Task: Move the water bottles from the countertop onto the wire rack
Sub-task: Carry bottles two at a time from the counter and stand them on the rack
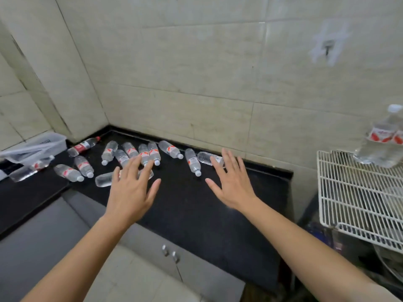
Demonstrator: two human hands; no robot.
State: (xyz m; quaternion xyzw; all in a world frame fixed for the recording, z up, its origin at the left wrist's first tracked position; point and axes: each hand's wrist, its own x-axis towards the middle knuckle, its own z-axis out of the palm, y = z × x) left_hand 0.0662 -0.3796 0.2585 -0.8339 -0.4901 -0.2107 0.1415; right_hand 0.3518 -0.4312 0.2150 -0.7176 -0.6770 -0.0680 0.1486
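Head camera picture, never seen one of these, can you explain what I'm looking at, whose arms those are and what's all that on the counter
The camera sits on a person's head, looking forward and down, so the two bare arms reaching in from below are the wearer's own. The left hand and right hand hover open, fingers spread, holding nothing. Beneath them is a black countertop in a tiled corner, scattered with small clear water bottles lying on their sides, such as one just left of the right hand. At the far left lies a clear plastic container. On the right stands a white wire rack, with a few bottles already at its back corner.
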